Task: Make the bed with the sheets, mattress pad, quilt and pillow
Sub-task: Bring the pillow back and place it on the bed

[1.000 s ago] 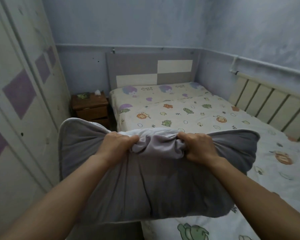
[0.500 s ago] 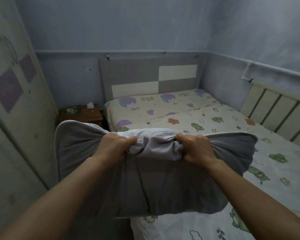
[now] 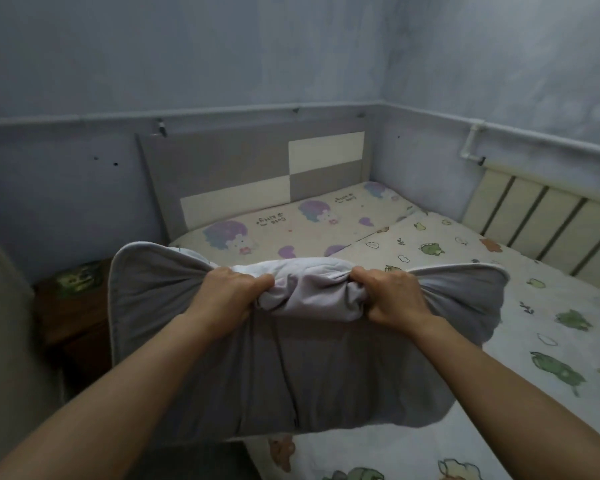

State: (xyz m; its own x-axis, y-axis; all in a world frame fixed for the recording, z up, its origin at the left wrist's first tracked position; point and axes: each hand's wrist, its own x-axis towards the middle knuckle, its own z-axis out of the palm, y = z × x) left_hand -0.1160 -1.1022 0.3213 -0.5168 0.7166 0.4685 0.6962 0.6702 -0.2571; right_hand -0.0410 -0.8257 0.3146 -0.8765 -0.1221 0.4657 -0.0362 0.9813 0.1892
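Observation:
I hold a grey pillow with white piping up in front of me, over the bed's left edge. My left hand grips its top edge left of the middle. My right hand grips the same edge further right, and the fabric bunches pale between the two fists. Behind the pillow lies the bed: a cream sheet with purple cartoon prints covers the head end. A white quilt with green frogs and small animals covers the rest, its edge running across the bed.
A grey and cream headboard stands against the back wall. A dark wooden nightstand sits left of the bed, partly hidden by the pillow. A cream radiator lines the right wall. A pale wardrobe side is close on my left.
I have moved closer to the head of the bed with the pillow held the same way. The headboard looks larger and the wardrobe has slid out to the left.

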